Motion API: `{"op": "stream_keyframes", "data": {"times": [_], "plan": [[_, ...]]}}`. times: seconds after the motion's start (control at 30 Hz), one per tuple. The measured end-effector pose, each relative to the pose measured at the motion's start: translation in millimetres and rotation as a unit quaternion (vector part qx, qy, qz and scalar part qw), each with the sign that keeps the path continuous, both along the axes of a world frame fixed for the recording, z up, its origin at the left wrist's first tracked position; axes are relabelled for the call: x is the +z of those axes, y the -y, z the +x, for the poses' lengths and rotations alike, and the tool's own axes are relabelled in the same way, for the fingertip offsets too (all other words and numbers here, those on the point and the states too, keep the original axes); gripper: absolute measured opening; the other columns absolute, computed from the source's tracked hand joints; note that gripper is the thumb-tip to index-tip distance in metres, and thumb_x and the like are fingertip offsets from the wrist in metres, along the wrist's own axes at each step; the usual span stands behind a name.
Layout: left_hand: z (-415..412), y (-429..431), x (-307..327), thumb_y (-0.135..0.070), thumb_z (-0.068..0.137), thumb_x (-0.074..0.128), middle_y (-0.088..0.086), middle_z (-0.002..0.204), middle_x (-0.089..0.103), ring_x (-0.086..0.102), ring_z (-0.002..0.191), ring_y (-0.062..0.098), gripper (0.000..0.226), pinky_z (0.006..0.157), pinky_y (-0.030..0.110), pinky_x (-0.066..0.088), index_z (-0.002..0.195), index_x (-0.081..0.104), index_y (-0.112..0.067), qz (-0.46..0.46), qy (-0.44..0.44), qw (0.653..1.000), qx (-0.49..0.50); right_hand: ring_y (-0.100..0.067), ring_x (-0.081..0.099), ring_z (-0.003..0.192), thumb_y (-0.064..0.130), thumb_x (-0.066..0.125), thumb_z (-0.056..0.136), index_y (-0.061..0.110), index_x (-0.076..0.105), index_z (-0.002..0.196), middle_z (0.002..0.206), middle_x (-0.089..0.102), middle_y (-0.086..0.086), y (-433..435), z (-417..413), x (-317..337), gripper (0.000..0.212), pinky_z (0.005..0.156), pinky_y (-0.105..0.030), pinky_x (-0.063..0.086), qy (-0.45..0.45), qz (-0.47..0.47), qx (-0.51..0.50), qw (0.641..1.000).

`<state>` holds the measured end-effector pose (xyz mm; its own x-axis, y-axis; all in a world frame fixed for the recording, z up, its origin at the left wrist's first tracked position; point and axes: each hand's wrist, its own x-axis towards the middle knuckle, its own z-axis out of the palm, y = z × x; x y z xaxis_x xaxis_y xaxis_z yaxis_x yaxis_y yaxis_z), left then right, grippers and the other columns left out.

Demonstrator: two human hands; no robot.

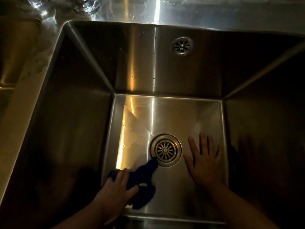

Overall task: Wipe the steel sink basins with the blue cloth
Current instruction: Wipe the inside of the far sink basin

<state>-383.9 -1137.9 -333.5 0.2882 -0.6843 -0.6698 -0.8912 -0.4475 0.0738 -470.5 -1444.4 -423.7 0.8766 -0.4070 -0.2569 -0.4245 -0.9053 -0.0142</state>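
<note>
Blue cloth (142, 182) half-hidden under gripping left hand (115, 187); right hand (204, 164) spread flat on basin floor (173, 116).

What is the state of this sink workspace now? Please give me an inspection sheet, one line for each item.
Surface: steel sink basin, deep, floor bare apart from the cloth and hands; a wet-looking patch left of the floor drain.
Job's things: blue cloth bunched on the basin floor at front left, one corner reaching the drain rim.
Clutter: nothing seen.
Grippers: left hand presses on the cloth, fingers curled over it; right hand lies flat, fingers spread, on the floor right of the drain, holding nothing.
Cables: nothing seen.
Surroundings: overflow grille on the back wall; wet steel ledge behind the basin; lighting dim, side walls dark.
</note>
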Motion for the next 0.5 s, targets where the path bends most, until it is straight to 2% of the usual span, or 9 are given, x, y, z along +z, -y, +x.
{"op": "stream_keyframes", "data": {"times": [0.03,0.07,0.1,0.13,0.17,0.2,0.37,0.43,0.5], "plan": [[-7,9,3,-0.054,0.049,0.07,0.021,0.086,0.071,0.066,0.074,0.035,0.043,0.041,0.037,0.052,0.09,0.065,-0.04,0.0,0.009,0.999,-0.032,-0.03,0.0,0.149,0.064,0.02,0.09,0.039,0.013,0.151,0.163,0.001,-0.005,0,-1,0,0.066,0.112,-0.063,0.009,0.001,0.0,0.0,1.0],[-14,20,4,-0.052,0.064,0.056,0.024,0.092,0.07,0.062,0.083,0.043,0.033,0.047,0.042,0.054,0.094,0.063,-0.041,0.002,-0.012,0.999,-0.045,-0.03,0.0,0.149,0.064,0.02,0.09,0.039,0.012,0.151,0.163,0.0,-0.005,0,-1,0,0.066,0.113,-0.062,0.008,0.004,-0.002,0.002,1.0],[-24,34,2,-0.045,0.078,0.041,0.033,0.11,0.062,0.054,0.101,0.049,0.033,0.06,0.052,0.055,0.106,0.057,-0.04,-0.008,-0.053,0.997,-0.05,-0.03,-0.001,0.149,0.064,0.021,0.09,0.039,0.011,0.151,0.163,0.0,-0.005,1,-2,0,0.066,0.113,-0.062,0.007,0.008,-0.004,0.003,1.0],[-35,47,-7,-0.036,0.088,0.027,0.042,0.13,0.043,0.039,0.12,0.054,0.036,0.076,0.063,0.049,0.12,0.045,-0.036,-0.022,-0.086,0.993,-0.084,-0.03,0.0,0.149,0.063,0.021,0.09,0.039,0.011,0.151,0.163,0.0,-0.006,1,-2,0,0.067,0.113,-0.062,0.007,0.013,-0.005,0.004,1.0],[-44,57,-13,-0.033,0.093,0.02,0.043,0.142,0.023,0.025,0.13,0.055,0.036,0.087,0.067,0.04,0.127,0.032,-0.032,-0.025,-0.139,0.984,-0.11,-0.03,0.0,0.149,0.063,0.023,0.09,0.039,0.011,0.151,0.163,0.001,-0.006,0,-2,1,0.067,0.113,-0.062,0.007,0.016,-0.004,0.003,1.0],[-50,67,-16,-0.032,0.095,0.017,0.041,0.145,0.013,0.018,0.134,0.055,0.035,0.09,0.068,0.035,0.128,0.027,-0.029,-0.028,-0.179,0.976,-0.121,-0.03,0.001,0.149,0.062,0.025,0.09,0.039,0.012,0.151,0.162,0.003,-0.006,-1,-3,2,0.067,0.113,-0.061,0.008,0.02,-0.002,0.003,1.0],[-72,112,-21,-0.033,0.1,0.026,0.034,0.143,0.023,0.029,0.129,0.049,0.036,0.085,0.052,0.038,0.134,0.029,-0.02,-0.075,-0.174,0.977,-0.099,-0.03,0.005,0.148,0.06,0.03,0.089,0.037,0.016,0.151,0.162,0.007,-0.007,-2,-1,4,0.067,0.112,-0.059,0.007,0.031,-0.006,0.008,0.999],[-79,130,-20,-0.03,0.099,0.021,0.037,0.139,0.027,0.034,0.127,0.05,0.036,0.08,0.05,0.042,0.134,0.03,-0.024,-0.098,-0.148,0.97,-0.168,-0.03,0.004,0.148,0.061,0.029,0.089,0.037,0.014,0.151,0.162,0.006,-0.007,-2,-1,4,0.068,0.112,-0.06,0.007,0.026,-0.011,0.01,1.0],[-80,141,-20,-0.028,0.099,0.022,0.036,0.135,0.03,0.036,0.125,0.048,0.037,0.073,0.047,0.04,0.135,0.032,-0.026,-0.119,-0.144,0.964,-0.188,-0.03,0.002,0.148,0.062,0.028,0.089,0.038,0.011,0.152,0.162,0.004,-0.007,-2,-1,5,0.069,0.113,-0.061,0.008,0.018,-0.014,0.01,1.0]]}}
